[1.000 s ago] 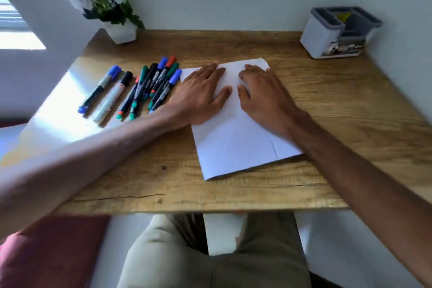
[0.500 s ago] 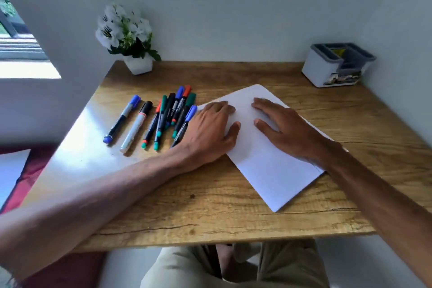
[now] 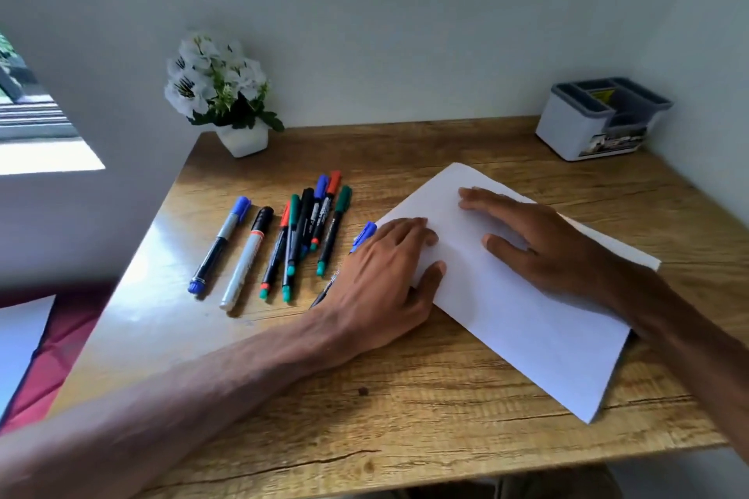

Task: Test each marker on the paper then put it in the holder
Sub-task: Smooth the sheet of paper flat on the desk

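Head view, from left to right: the flower pot [image 3: 243,140] stands at the desk's [image 3: 405,397] back left corner, and in front of it the markers [image 3: 302,233] lie capped in a loose row, none picked up. Compared with a second ago, the sheet of paper [image 3: 527,328] has swung to a diagonal, and the left hand [image 3: 381,275] has slid to its left edge, now lying flat with fingers spread over a blue-capped marker [image 3: 364,233]. The right hand [image 3: 543,243] presses flat on the paper, fingers apart, gripping nothing. I judge the paper is merely being squared up; testing has not begun. The holder [image 3: 600,122] waits at the back right, well apart from the markers. Most of the blue-capped marker is hidden under the left hand, the holder's label is too blurred to read, and its compartments' depths stay out of sight.
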